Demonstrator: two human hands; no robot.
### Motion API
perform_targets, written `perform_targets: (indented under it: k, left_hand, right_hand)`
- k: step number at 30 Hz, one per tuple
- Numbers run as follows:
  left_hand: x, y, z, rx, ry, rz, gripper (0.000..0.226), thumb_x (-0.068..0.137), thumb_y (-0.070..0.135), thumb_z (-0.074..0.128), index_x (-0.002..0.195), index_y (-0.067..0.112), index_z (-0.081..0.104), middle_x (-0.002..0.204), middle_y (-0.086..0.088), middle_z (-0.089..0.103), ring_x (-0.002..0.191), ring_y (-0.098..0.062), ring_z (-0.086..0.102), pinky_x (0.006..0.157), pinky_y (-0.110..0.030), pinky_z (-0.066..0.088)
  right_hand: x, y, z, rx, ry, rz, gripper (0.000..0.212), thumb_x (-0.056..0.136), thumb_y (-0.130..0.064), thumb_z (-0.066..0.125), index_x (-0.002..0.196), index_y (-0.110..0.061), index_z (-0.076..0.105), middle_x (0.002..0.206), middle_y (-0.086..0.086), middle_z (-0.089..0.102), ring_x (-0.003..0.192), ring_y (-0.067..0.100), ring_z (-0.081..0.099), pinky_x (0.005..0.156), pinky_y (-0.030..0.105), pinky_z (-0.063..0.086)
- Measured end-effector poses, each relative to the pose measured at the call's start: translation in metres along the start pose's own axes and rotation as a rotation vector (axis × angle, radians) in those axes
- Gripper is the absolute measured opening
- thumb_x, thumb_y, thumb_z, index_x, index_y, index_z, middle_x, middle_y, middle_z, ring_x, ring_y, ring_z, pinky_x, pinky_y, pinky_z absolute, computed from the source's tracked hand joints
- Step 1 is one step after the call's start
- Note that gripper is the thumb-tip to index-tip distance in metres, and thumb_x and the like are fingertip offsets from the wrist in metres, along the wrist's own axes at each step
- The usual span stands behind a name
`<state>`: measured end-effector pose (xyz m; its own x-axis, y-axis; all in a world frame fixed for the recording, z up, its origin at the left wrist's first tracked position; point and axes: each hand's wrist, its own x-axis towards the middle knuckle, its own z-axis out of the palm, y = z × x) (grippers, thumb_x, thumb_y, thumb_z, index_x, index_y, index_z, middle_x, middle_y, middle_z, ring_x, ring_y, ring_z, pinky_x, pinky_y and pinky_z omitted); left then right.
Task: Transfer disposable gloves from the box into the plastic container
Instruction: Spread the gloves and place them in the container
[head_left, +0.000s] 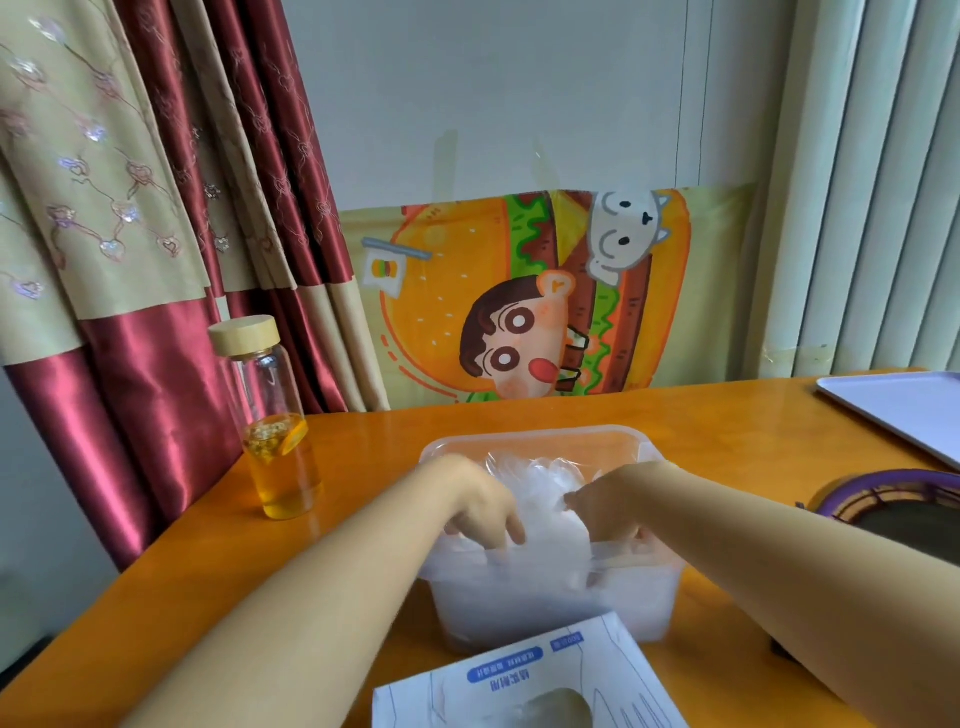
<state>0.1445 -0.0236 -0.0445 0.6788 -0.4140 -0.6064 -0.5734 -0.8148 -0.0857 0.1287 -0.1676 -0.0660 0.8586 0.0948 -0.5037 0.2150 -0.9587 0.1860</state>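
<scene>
Both of your hands are down in the plastic container (524, 440), which stands on the orange table (363, 457) straight in front of you. Your left hand (483, 506) has its fingers curled down into the heap of clear gloves (540, 483) by the near rim, gripping the film. Your right hand (605, 512) pinches a bunch of the same film between thumb and fingers. The gloves fill much of the container, and a fold of them hangs over its near wall. The box (519, 680), white with blue print and an oval opening on top, lies on the table just beside the container, on the side nearer to you. To your left a glass bottle (278, 415) with a pale wooden cap stands upright, holding amber liquid. At the far right lie a white tray (904, 410) and, nearer, a round purple-rimmed thing (893, 499), only partly in view.
</scene>
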Motion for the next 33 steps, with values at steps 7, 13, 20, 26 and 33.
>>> perform_targets:
  k: [7,13,20,26,33]
  left_hand:
    - [-0.074,-0.032,-0.001,-0.448,0.318,0.066,0.042,0.096,0.018,0.056,0.137,0.026,0.051,0.134,0.012,0.056,0.126,-0.007,0.050,0.110,-0.029,0.037]
    - [-0.120,-0.024,0.063,-0.715,0.641,0.174,0.021,0.092,0.022,0.062,0.108,0.036,0.064,0.109,0.017,0.067,0.103,0.002,0.062,0.097,-0.024,0.048]
    - [-0.113,0.013,0.134,-0.407,0.336,0.120,0.076,0.082,0.051,0.067,0.147,0.039,0.028,0.151,0.017,0.028,0.135,-0.004,0.032,0.110,-0.024,0.030]
    - [-0.108,0.016,0.148,-0.349,0.246,0.106,0.079,0.082,0.052,0.067,0.147,0.045,0.023,0.160,0.013,-0.003,0.147,-0.012,0.001,0.119,-0.036,0.012]
    - [-0.107,0.016,0.150,-0.365,0.258,0.101,0.054,0.082,0.050,0.067,0.130,0.035,0.047,0.161,0.011,0.001,0.147,-0.011,0.003,0.116,-0.033,0.016]
  right_hand:
    - [-0.051,0.008,-0.017,0.067,0.423,-0.123,0.047,0.087,-0.036,0.066,0.129,-0.018,0.056,0.121,0.000,0.063,0.107,0.019,0.057,0.084,0.024,0.041]
    - [-0.111,-0.026,0.000,0.220,0.714,-0.424,0.012,0.088,-0.023,0.063,0.094,-0.026,0.074,0.089,-0.012,0.072,0.070,0.000,0.061,0.066,0.011,0.047]
    - [-0.094,-0.067,0.067,0.012,0.320,-0.465,0.019,0.093,-0.032,0.054,0.105,-0.027,0.067,0.104,-0.003,0.058,0.092,0.021,0.057,0.078,0.032,0.049]
    - [-0.075,-0.081,0.073,-0.146,0.376,-0.565,0.026,0.095,-0.032,0.052,0.116,-0.028,0.066,0.110,-0.001,0.056,0.093,0.016,0.056,0.068,0.021,0.043]
    - [-0.080,-0.069,0.075,0.075,0.486,-0.554,0.015,0.094,-0.029,0.055,0.101,-0.025,0.068,0.097,-0.013,0.051,0.084,0.011,0.055,0.067,0.015,0.043]
